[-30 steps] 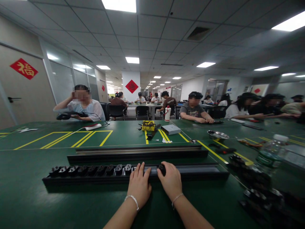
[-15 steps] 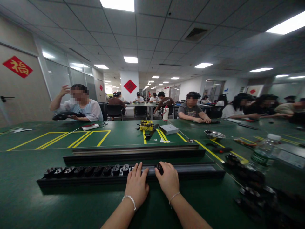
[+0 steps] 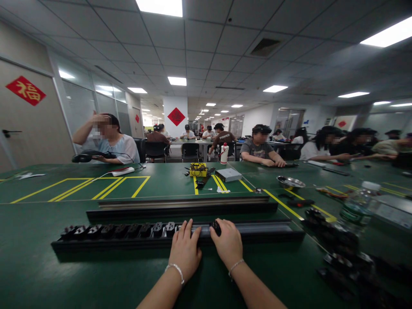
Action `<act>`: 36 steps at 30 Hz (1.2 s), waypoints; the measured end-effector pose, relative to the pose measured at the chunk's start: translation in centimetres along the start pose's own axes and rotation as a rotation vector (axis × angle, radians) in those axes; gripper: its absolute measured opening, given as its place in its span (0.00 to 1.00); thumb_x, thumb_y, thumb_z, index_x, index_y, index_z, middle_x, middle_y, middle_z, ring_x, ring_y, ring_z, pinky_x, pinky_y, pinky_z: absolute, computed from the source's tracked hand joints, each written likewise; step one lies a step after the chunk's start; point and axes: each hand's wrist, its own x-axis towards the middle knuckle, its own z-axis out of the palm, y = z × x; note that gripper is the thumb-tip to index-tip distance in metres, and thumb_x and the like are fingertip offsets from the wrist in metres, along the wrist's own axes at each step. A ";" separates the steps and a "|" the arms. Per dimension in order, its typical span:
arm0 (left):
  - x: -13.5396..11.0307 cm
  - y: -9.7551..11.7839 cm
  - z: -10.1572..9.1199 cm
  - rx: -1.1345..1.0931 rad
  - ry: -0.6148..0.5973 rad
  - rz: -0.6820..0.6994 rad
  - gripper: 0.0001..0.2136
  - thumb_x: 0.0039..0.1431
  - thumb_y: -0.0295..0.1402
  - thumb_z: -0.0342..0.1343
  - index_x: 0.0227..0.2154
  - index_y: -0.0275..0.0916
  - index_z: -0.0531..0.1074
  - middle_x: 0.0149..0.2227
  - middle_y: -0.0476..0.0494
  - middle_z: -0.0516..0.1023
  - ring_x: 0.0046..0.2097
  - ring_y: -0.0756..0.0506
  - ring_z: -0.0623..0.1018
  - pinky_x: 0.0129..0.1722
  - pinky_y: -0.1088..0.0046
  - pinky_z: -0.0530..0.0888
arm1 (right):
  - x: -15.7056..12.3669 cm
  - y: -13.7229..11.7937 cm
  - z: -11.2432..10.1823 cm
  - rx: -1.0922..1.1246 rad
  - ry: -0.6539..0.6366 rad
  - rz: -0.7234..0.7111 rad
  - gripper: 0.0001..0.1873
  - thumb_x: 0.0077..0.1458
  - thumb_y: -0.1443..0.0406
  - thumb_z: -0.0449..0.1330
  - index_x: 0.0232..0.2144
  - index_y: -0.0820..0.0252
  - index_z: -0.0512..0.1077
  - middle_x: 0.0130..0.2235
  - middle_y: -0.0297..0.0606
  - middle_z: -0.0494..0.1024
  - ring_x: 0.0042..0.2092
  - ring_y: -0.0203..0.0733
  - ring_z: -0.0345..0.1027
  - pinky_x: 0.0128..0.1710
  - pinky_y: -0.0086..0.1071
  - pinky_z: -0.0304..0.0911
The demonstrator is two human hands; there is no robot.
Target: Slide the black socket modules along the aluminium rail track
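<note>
A long black channel rail (image 3: 264,232) lies across the green table in front of me. A row of small black blocks, some with pale tops (image 3: 157,229), fills its left half. My left hand (image 3: 186,245) rests on the rail just right of that row, fingers stretched out, and hides what lies under it. In the rail's middle, my right hand (image 3: 229,241) grips a black block (image 3: 214,226) between thumb and fingers. The block is at the channel; whether it is seated there I cannot tell.
Behind my rail lies a second long black rail (image 3: 180,211). More dark blocks (image 3: 341,240) are heaped at the right, beside a clear bottle (image 3: 357,210). A metal bowl (image 3: 290,183), grey box (image 3: 228,174) and yellow item with cables (image 3: 198,170) stand farther back. People sit across the table.
Both my hands and the block stay practically in place. Across the table at the left, a person's raised hand has moved to the forehead.
</note>
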 end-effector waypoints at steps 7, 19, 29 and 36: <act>0.0 -0.3 0.4 0.001 0.024 0.014 0.26 0.47 0.30 0.48 0.53 0.49 0.59 0.61 0.46 0.53 0.62 0.42 0.50 0.56 0.60 0.53 | 0.1 0.1 -0.1 0.007 -0.014 0.005 0.20 0.52 0.59 0.51 0.43 0.63 0.71 0.44 0.41 0.74 0.49 0.44 0.62 0.50 0.34 0.53; 0.1 -0.4 0.8 0.002 0.053 0.029 0.26 0.46 0.30 0.48 0.52 0.49 0.60 0.61 0.46 0.54 0.61 0.41 0.52 0.55 0.60 0.54 | 0.1 0.0 -0.1 0.004 -0.013 0.032 0.19 0.50 0.60 0.52 0.43 0.62 0.71 0.46 0.41 0.73 0.51 0.43 0.60 0.52 0.35 0.51; 0.0 -0.5 1.1 0.003 0.067 0.031 0.26 0.46 0.30 0.48 0.52 0.49 0.60 0.61 0.45 0.54 0.61 0.41 0.51 0.55 0.60 0.54 | 0.2 0.1 0.1 -0.005 -0.008 0.042 0.20 0.50 0.59 0.52 0.43 0.61 0.71 0.46 0.42 0.73 0.52 0.44 0.60 0.52 0.36 0.51; 0.1 -0.6 1.0 -0.001 0.059 0.030 0.26 0.47 0.31 0.48 0.53 0.50 0.59 0.61 0.46 0.53 0.62 0.41 0.51 0.55 0.60 0.53 | 0.2 0.3 0.2 -0.002 -0.006 0.038 0.20 0.50 0.59 0.52 0.43 0.62 0.71 0.46 0.41 0.73 0.52 0.44 0.60 0.53 0.35 0.50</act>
